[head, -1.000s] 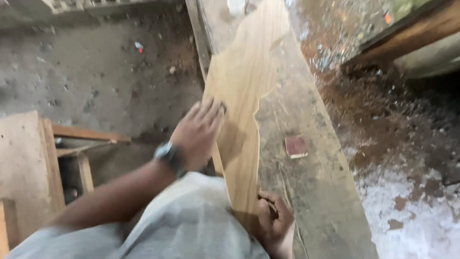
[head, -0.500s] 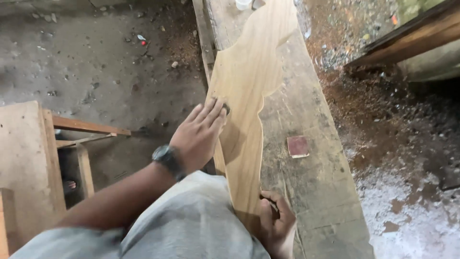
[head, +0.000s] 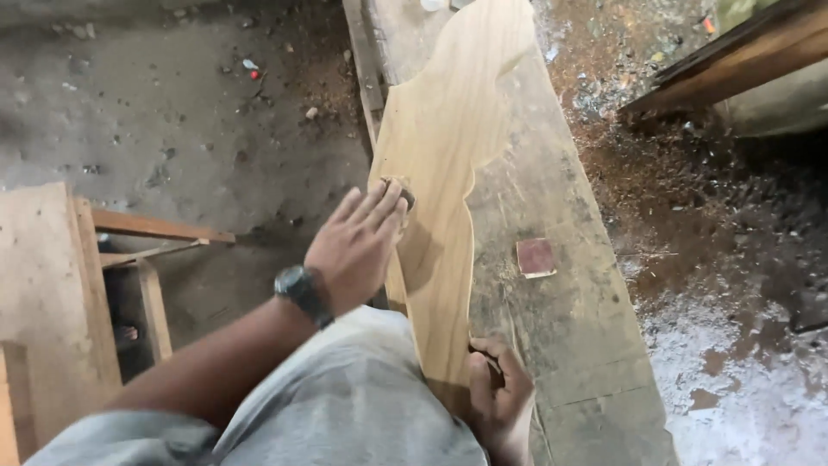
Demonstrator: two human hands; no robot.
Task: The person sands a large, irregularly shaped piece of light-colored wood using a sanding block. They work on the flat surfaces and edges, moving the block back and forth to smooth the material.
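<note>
A long pale wooden board (head: pixel 444 147) with a curved cut-out edge lies lengthwise on a worn workbench (head: pixel 573 345). My left hand (head: pixel 354 246), with a dark watch at the wrist, lies flat on the board's left edge. Its fingertips press a small dark piece of sandpaper (head: pixel 405 197) against the wood. My right hand (head: pixel 498 399) grips the board's near end at the bottom of the view, fingers curled over its right edge. My grey-clad knee (head: pixel 345 406) covers the board's near left corner.
A spare reddish square of sandpaper (head: pixel 536 257) lies on the bench right of the board. A wooden frame with a flat panel (head: pixel 52 285) stands at the left. Sawdust and shavings (head: pixel 733 371) cover the floor at right, and a dark plank (head: pixel 733 52) crosses the upper right.
My left hand has shifted only slightly on the board's left edge with the sandpaper under its fingers. My right hand keeps its grip on the near end.
</note>
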